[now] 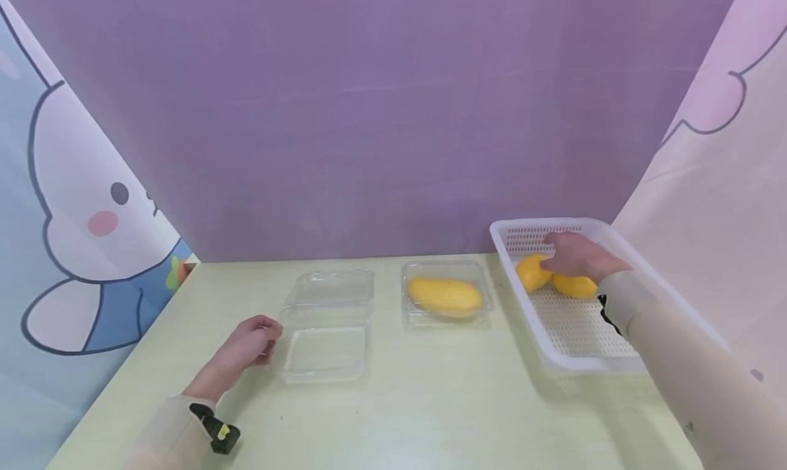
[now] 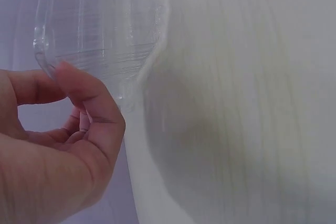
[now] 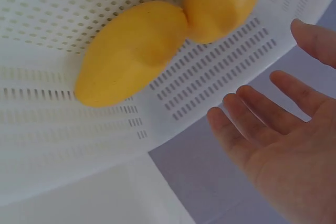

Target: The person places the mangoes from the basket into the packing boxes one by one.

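Basket (image 1: 572, 330): white perforated plastic, right side of the head view, standing on the pale table (image 1: 393, 415).
Basket contents: one yellow mango (image 1: 532, 272) by the basket's left wall; a second mango (image 1: 574, 287) just right of it, partly covered by the right hand (image 1: 578, 255). Right wrist view shows the two fruits touching.
Right hand grip: fingers spread and slightly bent, nothing held; in the right wrist view the fingertips (image 3: 215, 114) stand apart from both fruits.
Left hand (image 1: 252, 340) grip: lower left of the head view, fingers bent, fingertips close together at a corner of the open clamshell (image 1: 326, 352). Cannot tell whether they pinch it.
Open clamshell condition: clear plastic, left of centre, lid laid back toward the top of the frame, no fruit in its tray.
Packed clamshell (image 1: 451, 268): right of centre, between open clamshell and basket; one packed mango (image 1: 444, 297) lies crosswise inside. Lid closure cannot be confirmed.
Step in hand, judged: taking a mango from the basket.
Method advised: lower the palm over one fruit, wrap thumb and fingers across its narrower width, part it from its neighbour, lift clear of the rim before carrying left.
Watch point: smooth skin may slip; the light tray may slide unless its edge is steadied.
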Action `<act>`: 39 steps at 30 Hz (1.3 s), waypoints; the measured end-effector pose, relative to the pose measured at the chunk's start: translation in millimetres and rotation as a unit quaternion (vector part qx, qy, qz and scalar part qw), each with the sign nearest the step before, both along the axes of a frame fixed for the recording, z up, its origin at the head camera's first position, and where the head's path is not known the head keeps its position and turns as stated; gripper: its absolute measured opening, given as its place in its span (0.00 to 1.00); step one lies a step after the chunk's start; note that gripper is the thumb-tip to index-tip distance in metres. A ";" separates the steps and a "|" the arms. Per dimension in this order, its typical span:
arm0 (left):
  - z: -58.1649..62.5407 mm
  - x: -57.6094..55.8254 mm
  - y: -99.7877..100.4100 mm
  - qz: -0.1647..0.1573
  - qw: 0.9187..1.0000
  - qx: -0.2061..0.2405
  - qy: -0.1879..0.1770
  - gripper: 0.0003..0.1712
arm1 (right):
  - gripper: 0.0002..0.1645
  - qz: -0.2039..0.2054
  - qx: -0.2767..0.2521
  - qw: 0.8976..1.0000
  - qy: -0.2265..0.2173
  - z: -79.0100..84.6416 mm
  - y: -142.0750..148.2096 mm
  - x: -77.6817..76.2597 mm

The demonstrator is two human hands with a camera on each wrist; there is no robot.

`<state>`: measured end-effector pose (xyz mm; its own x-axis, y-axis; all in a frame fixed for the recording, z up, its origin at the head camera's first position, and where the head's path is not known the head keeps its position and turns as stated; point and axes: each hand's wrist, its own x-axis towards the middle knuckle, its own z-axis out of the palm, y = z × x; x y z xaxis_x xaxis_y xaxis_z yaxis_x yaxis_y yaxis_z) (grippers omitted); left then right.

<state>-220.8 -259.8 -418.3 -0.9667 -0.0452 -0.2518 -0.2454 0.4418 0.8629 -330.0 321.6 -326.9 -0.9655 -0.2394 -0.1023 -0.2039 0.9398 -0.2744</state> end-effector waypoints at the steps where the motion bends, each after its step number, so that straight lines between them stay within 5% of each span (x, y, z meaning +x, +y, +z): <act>1: -0.5 -0.2 1.0 0.001 1.000 0.001 0.000 0.17 | 0.38 -0.005 0.000 1.000 -0.005 -0.5 1.7 -0.3; 17: -4.0 0.0 12.2 0.009 1.000 0.013 0.008 0.17 | 0.44 -0.063 0.001 0.991 -0.115 -8.6 25.5 -5.1; 27: -5.4 0.7 18.6 0.004 1.000 0.016 0.017 0.17 | 0.40 -0.047 0.013 0.990 -0.131 -21.2 45.0 -8.3; 39: -5.2 2.0 22.2 0.003 1.000 0.009 0.019 0.17 | 0.55 -0.079 0.017 0.978 -0.192 -33.3 47.7 3.2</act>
<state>-218.8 -237.6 -423.5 -0.9751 -0.0465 -0.2166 -0.2156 0.4252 0.8791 -326.8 369.3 -360.2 -0.8787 -0.0806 -0.4705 0.0565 0.9612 -0.2701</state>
